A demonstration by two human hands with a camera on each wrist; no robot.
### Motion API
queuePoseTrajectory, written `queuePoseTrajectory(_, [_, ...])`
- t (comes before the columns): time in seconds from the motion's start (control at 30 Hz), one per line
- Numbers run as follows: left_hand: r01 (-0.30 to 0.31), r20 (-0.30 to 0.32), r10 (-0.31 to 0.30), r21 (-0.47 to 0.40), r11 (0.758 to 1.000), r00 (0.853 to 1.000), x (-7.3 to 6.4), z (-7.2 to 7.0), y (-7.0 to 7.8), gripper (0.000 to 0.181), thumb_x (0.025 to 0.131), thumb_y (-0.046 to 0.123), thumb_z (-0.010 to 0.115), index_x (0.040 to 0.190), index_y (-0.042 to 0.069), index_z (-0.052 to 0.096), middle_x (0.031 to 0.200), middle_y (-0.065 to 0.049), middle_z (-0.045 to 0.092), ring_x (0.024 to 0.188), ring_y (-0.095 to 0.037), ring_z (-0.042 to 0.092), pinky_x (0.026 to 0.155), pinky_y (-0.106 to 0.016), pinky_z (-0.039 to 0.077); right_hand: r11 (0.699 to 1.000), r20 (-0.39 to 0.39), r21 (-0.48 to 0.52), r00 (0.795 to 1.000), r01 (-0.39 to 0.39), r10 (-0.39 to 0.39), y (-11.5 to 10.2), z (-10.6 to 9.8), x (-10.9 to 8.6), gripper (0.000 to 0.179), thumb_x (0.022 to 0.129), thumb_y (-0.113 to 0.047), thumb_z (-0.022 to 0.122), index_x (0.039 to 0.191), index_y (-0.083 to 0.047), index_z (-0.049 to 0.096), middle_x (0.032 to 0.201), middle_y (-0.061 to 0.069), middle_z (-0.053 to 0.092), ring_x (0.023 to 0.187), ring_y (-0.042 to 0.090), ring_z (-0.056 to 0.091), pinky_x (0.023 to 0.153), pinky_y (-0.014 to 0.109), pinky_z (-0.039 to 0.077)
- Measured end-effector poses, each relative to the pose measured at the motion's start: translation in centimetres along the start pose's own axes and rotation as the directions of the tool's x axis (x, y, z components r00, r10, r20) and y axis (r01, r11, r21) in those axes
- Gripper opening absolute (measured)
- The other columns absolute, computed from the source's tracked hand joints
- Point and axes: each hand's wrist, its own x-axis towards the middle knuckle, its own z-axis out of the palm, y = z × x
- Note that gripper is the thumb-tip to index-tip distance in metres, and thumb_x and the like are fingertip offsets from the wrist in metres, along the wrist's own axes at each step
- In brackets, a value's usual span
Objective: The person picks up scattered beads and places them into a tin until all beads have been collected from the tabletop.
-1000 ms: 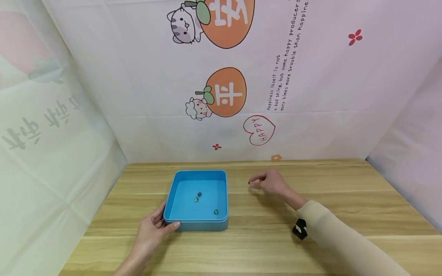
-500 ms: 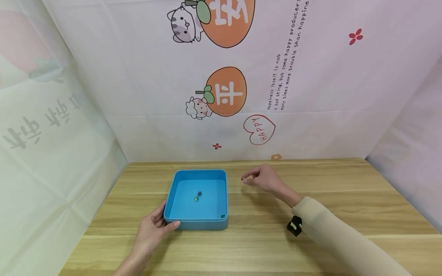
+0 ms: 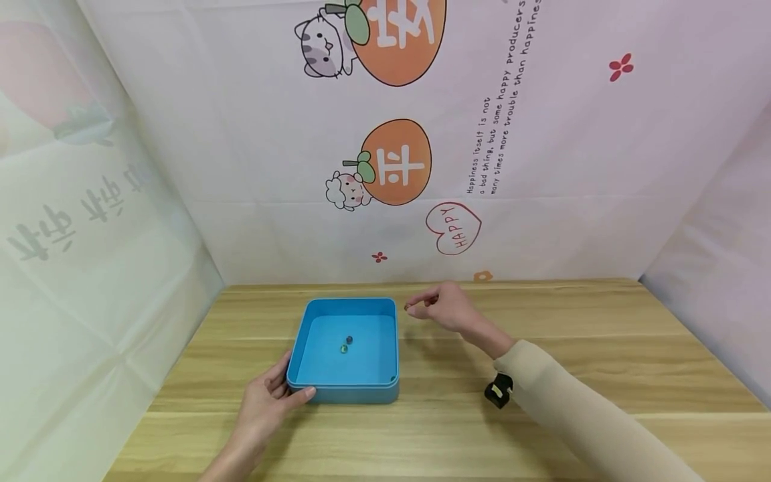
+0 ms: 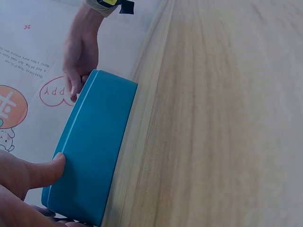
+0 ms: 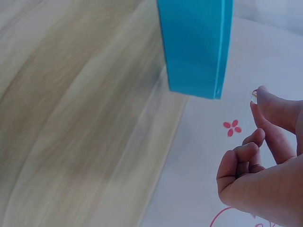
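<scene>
A square blue box without a lid stands on the wooden table. Inside it two marbles lie close together: a dark marble and a yellow-green marble. A green marble sits in the near right corner, partly hidden by the rim. My left hand grips the box's near left corner, thumb on the front wall. My right hand is just right of the box's far right corner. Between its thumb and index fingertip it pinches a small marble, clear with an orange-brown streak; its other fingers are curled.
The wooden table runs to a printed white cloth hanging behind it. More white cloth closes off the left side. A black wrist device sits under the right sleeve.
My right hand has moved left, toward the box, with the marble in its fingertips. The green marble has rolled into the near right corner. My left hand stays on the box.
</scene>
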Motion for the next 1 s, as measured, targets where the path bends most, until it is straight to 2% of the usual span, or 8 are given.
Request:
queuePoseTrajectory(0.3, [0.006, 0.002, -0.006, -0.004, 1.000, 1.000, 0.1, 0.0, -0.1, 0.093, 0.090, 0.006, 0.085, 0.165, 0.002, 0.030, 0.166, -0.029, 0.028, 0.149, -0.045, 0.033, 0.108, -0.048, 0.048, 0.999, 0.018, 0.038, 0.999, 0.031, -0.032, -1.9, 1.3, 0.3, 0.011, 0.095, -0.015, 0.081, 0.104, -0.010, 0.085, 0.078, 0.005, 0.057, 0.074, 0.022, 0.048, 0.059, 0.030, 0.034])
queuePoseTrajectory(0.6, [0.008, 0.000, -0.008, 0.000, 1.000, 1.000, 0.2, 0.0, 0.0, 0.093, 0.090, 0.006, 0.085, 0.165, 0.003, 0.031, 0.166, -0.028, 0.028, 0.149, -0.045, 0.033, 0.108, -0.048, 0.048, 0.999, 0.034, 0.016, 0.998, 0.052, -0.052, -3.5, 3.0, 1.0, 0.009, 0.093, -0.016, 0.084, 0.100, -0.010, 0.086, 0.076, 0.004, 0.057, 0.071, 0.021, 0.048, 0.057, 0.028, 0.033])
queuePoseTrajectory(0.83, [0.001, 0.003, -0.001, -0.008, 1.000, 1.000, 0.1, 0.0, 0.0, 0.092, 0.090, 0.004, 0.085, 0.165, 0.002, 0.031, 0.166, -0.028, 0.028, 0.150, -0.045, 0.032, 0.108, -0.048, 0.048, 0.995, 0.038, 0.031, 0.995, 0.091, -0.093, -4.1, 4.4, 1.3, 0.008, 0.093, -0.011, 0.083, 0.100, -0.007, 0.085, 0.090, 0.002, 0.070, 0.075, 0.021, 0.051, 0.059, 0.028, 0.036])
queuePoseTrajectory(1.0, [-0.003, 0.005, 0.003, -0.015, 1.000, 1.000, 0.1, 0.0, 0.0, 0.092, 0.090, 0.004, 0.084, 0.165, 0.002, 0.031, 0.166, -0.028, 0.028, 0.150, -0.045, 0.032, 0.108, -0.048, 0.048, 0.994, 0.040, 0.023, 0.993, 0.110, -0.111, -4.4, 5.4, 1.3, 0.009, 0.093, -0.011, 0.084, 0.100, -0.006, 0.085, 0.094, 0.001, 0.073, 0.074, 0.020, 0.052, 0.060, 0.027, 0.037])
